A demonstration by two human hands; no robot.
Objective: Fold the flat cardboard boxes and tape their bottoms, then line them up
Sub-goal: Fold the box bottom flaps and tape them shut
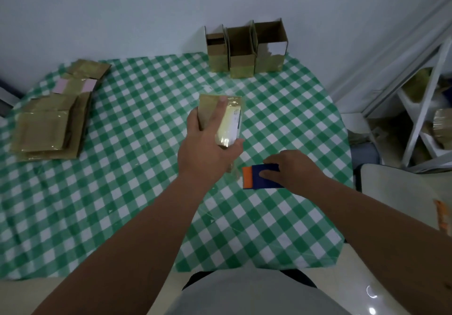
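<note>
Left hand (208, 148) has its grip clenched round a taped box (221, 116) mid-table (122, 192); right hand (291, 170) grips the blue tape dispenser (259, 176) just near-right. Three folded boxes (244, 50) line the far edge.

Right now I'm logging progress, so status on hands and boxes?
Left hand grips folded box. Right hand on tape dispenser. Three boxes lined up. Path clear.

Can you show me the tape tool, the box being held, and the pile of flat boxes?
Tape tool (265, 177): head view, blue body.
Held box (208, 109): head view, brown side.
Flat boxes (44, 131): head view, top sheet.
</note>
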